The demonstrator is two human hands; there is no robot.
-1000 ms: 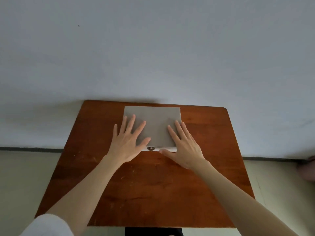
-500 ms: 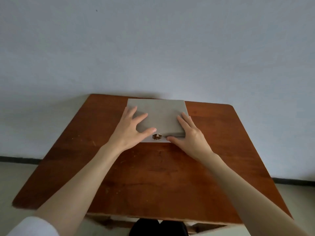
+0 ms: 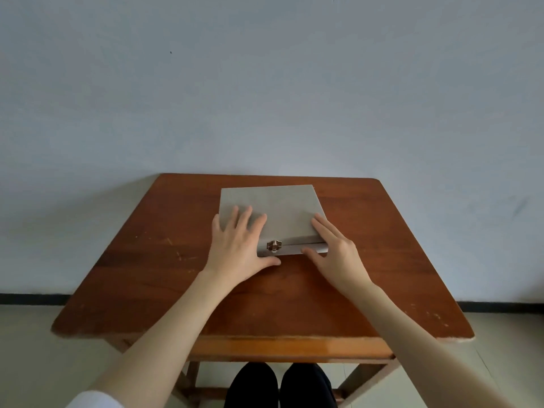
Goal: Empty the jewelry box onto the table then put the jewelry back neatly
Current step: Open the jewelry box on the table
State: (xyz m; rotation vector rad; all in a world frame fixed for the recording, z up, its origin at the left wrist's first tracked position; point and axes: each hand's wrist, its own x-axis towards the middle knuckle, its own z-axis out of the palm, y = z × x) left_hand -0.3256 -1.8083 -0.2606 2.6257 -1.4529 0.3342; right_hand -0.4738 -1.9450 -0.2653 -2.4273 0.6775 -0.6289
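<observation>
- Jewelry box (image 3: 272, 213) — a flat, grey, square case with its lid down, set on the far middle of the wooden table (image 3: 153, 260), its front edge turned toward the person; no jewelry is seen outside it.
- Clasp (image 3: 274, 245) — a small metal catch at the centre of the front edge, apparently fastened; it is judged to be the point that must be released before the lid can be raised.
- Handling — the box is judged rigid and fairly light, with a matt covering that should give the fingers fair purchase; the contents, hidden inside, are likely small, loose and easily scattered, so a slow tip is advisable when the box is emptied.
- Where to take hold — the lid is best lifted at the front edge on either side of the clasp, while the base is steadied at a front corner.
- Left hand (image 3: 238, 245) — laid flat and spread on the near left part of the lid, fingers straight, thumb stretched along the table just below the front edge; nothing is grasped.
- Right hand (image 3: 334, 251) — fingers extended along the right front corner, thumb against the front wall; it is held flat and encloses nothing.
- Forearms — both are extended forward over the near table edge, converging on the box.
</observation>
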